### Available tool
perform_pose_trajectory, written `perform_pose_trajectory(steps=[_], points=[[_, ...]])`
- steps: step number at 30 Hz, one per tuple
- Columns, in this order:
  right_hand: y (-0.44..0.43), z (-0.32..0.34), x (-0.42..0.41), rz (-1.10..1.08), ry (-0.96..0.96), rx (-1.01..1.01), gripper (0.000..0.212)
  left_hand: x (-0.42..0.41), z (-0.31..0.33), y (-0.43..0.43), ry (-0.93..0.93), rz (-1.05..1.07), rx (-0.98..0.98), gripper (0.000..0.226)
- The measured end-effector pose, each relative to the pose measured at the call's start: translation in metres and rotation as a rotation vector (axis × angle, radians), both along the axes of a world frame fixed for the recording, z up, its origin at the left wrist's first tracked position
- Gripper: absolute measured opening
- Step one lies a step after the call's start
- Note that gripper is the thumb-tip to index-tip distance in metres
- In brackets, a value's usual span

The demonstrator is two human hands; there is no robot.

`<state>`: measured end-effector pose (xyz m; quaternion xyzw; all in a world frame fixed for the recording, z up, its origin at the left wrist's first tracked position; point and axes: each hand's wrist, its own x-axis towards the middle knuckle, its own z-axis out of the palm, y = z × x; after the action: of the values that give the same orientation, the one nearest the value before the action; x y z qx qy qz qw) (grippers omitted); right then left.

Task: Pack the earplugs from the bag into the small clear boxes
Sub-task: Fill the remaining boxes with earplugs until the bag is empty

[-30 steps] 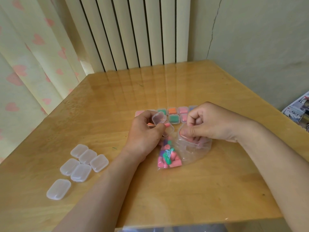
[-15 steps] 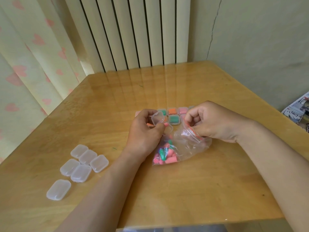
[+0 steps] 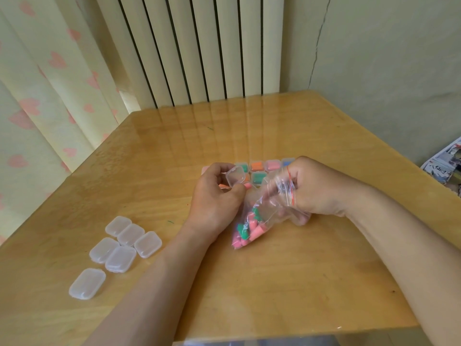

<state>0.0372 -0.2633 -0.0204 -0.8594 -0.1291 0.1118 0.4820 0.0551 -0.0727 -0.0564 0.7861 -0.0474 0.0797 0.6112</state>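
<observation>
- Six empty boxes (image 3: pixel 124 243), lids closed, sit in a loose cluster at the left of the counter (image 3: pixel 274 283), well apart from my hands. They look light, so a careless reach that way could scatter them.
- My left hand (image 3: pixel 214 196) is curled round an open box (image 3: pixel 235 177), lid up, held above the counter. If I tilt it while loading, whatever goes in may roll straight out.
- Just behind that hand, filled boxes (image 3: pixel 257 168) lie in rows. A knuckle could knock them out of line.
- The bag (image 3: pixel 259 216) hangs tilted between my hands, mouth up, its low corner on the counter and the earplugs (image 3: pixel 247 231) heaped there.
- My right hand (image 3: pixel 316 191) has its fingers curled inside the bag's mouth, gripping the plastic. I cannot tell whether they pinch an earplug. Pulling out fast could drag the bag over and spill it.
- The counter is glossy wood. I judge a dropped foam plug would bounce and roll toward an edge.
- Around it: a heart-print curtain (image 3: pixel 37 108) on the left, a radiator (image 3: pixel 199 51) behind, a cracked wall (image 3: pixel 374 71), and papers (image 3: pixel 446 166) at the far right.
</observation>
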Motion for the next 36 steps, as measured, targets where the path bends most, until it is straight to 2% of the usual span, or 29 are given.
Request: perform_pose_trajectory(steps=[2, 5, 7, 11, 17, 21, 27, 36], points=[[0.003, -0.004, 0.002, 0.024, -0.027, -0.038, 0.006, 0.0, -0.001, 0.0, -0.014, 0.001, 0.014, 0.026], [0.005, -0.01, 0.006, 0.049, -0.081, -0.12, 0.019, 0.0, -0.002, 0.0, -0.036, -0.001, 0.025, 0.026], [0.006, -0.014, 0.008, 0.04, -0.121, -0.156, 0.016, 0.0, -0.002, 0.001, -0.042, -0.007, 0.022, 0.026], [0.008, -0.022, 0.013, 0.0, -0.176, -0.166, 0.01, -0.001, -0.002, 0.001, -0.045, -0.006, 0.012, 0.025], [0.01, -0.026, 0.016, -0.016, -0.24, -0.241, 0.016, 0.001, -0.003, 0.001, -0.051, 0.049, 0.01, 0.022], [0.011, -0.028, 0.016, -0.019, -0.278, -0.284, 0.008, 0.0, -0.001, 0.001, -0.048, 0.058, -0.007, 0.02], [0.011, -0.023, 0.015, -0.005, -0.33, -0.329, 0.014, -0.001, 0.0, 0.0, -0.047, 0.076, 0.017, 0.022], [0.012, -0.018, 0.009, 0.027, -0.292, -0.302, 0.01, -0.001, 0.0, 0.0, -0.037, 0.068, 0.016, 0.023]])
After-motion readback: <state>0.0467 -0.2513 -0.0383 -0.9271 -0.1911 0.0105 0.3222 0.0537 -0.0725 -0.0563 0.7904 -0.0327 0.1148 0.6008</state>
